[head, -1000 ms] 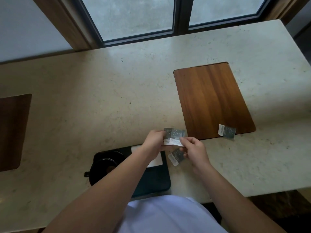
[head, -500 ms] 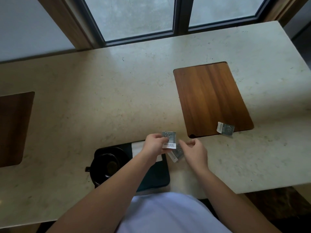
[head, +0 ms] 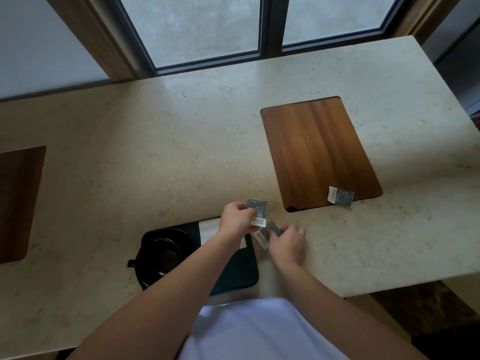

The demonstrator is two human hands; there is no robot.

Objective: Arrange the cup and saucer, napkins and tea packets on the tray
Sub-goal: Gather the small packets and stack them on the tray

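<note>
A dark tray [head: 239, 271] lies at the counter's near edge. On its left stand a black cup and saucer [head: 163, 255], and a white napkin [head: 209, 228] lies at its back, partly under my arm. My left hand [head: 237, 220] pinches grey tea packets [head: 257, 213] above the tray's far right corner. My right hand [head: 287, 245] rests on the counter just right of the tray, fingers closed on another grey tea packet [head: 267, 232]. A further tea packet [head: 340, 195] lies on the near right corner of a wooden board.
The wooden board [head: 317, 152] is set into the pale stone counter [head: 155, 152] to the right. A second wooden inset [head: 18, 201] sits at the far left. A window runs along the back, and the counter's edge drops off at near right.
Both hands drew back toward me. The left hand gathered its packets upright; the right hand let go of them and dropped onto the lower packet beside the tray.
</note>
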